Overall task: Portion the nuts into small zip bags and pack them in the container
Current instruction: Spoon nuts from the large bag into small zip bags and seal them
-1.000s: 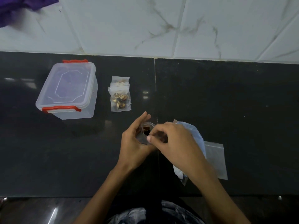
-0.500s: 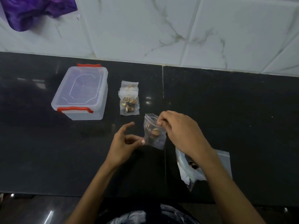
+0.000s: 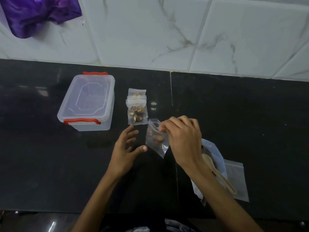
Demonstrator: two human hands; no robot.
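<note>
A purple cloth hung against the white tiled wall at the far left, above a black counter. On the counter's left part stood a clear container, its lid on, with red clips at the front and back edges. Just to its right lay a small stack of filled bags, overlapping one another, the front one showing nuts through the plastic.

Nearer the person, the left hand was over the counter with its fingers spread and relaxed, gripping nothing; its fingertips pointed toward the lowest stacked bag without touching it, and its thumb reached toward the held bag.

That zip bag hung tilted above the counter, between the two hands, with a few nuts gathered in its middle. The right hand pinched its top edge between thumb and curled fingers; whether the zip was closed could not be told.

Behind the right wrist lay a larger plastic bag, crumpled, with a wooden spoon resting on it, bowl toward the hand and handle pointing down to the right. Under the spoon's handle end lay a flat empty zip bag on the counter.
</note>
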